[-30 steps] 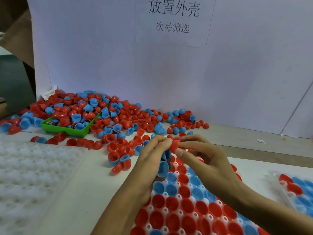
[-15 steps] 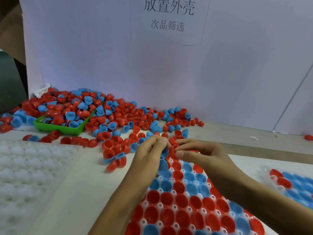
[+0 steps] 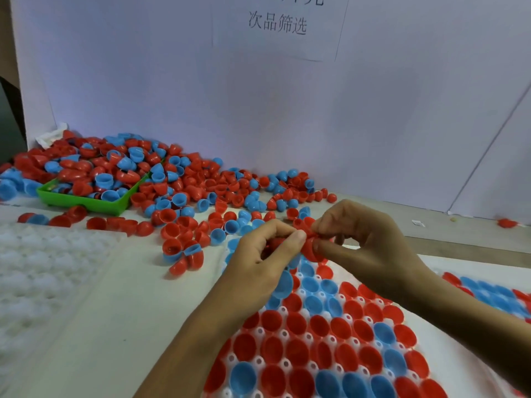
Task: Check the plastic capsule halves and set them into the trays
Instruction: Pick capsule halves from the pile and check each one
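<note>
Left hand [image 3: 258, 262] and right hand [image 3: 365, 248] pinching red capsule halves [image 3: 311, 248] above filled tray [image 3: 442, 377]; loose pile [image 3: 201, 191] and green bin [image 3: 86, 203] behind.

Soft, even, slightly dim light; mild motion blur, wide-angle bending at edges.

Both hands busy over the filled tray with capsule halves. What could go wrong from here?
1. The left hand pinches at a red half while palming a blue half; that blue one could slip onto the filled tray.
2. The right hand shares the grip on the red half; if pulled apart, it may spring away.
3. Both forearms hover over seated halves and could knock some loose.
</note>
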